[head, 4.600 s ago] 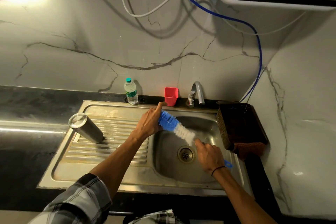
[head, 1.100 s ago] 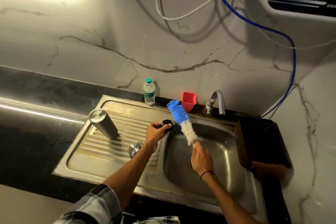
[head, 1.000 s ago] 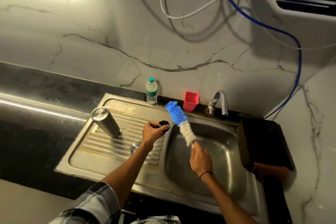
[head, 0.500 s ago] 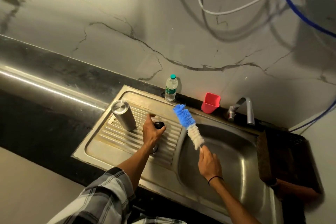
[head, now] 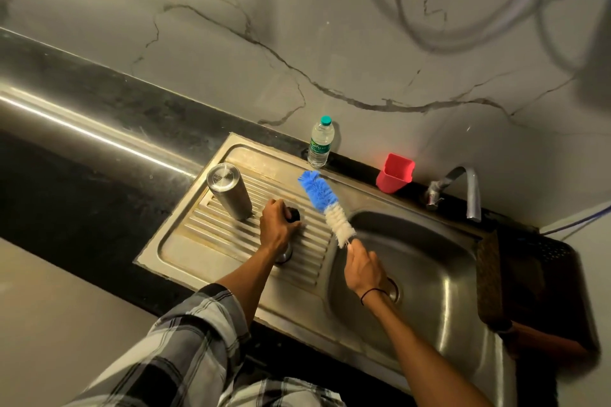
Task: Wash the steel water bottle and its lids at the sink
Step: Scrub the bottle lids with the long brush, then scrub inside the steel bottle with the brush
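Left hand (head: 276,228) is gripping the black lid (head: 293,215) on the drainboard (head: 211,225), beside the inverted bottle (head: 229,192); right hand (head: 363,269) is holding the brush (head: 322,198) — a careless elbow could be toppling the bottle.

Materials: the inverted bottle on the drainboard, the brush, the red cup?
Bottle: brushed steel by its dull grey sheen. Brush: likely synthetic bristles, blue and white, fuzzy outline. Red cup: probably plastic; matte, even colour, thin walls.
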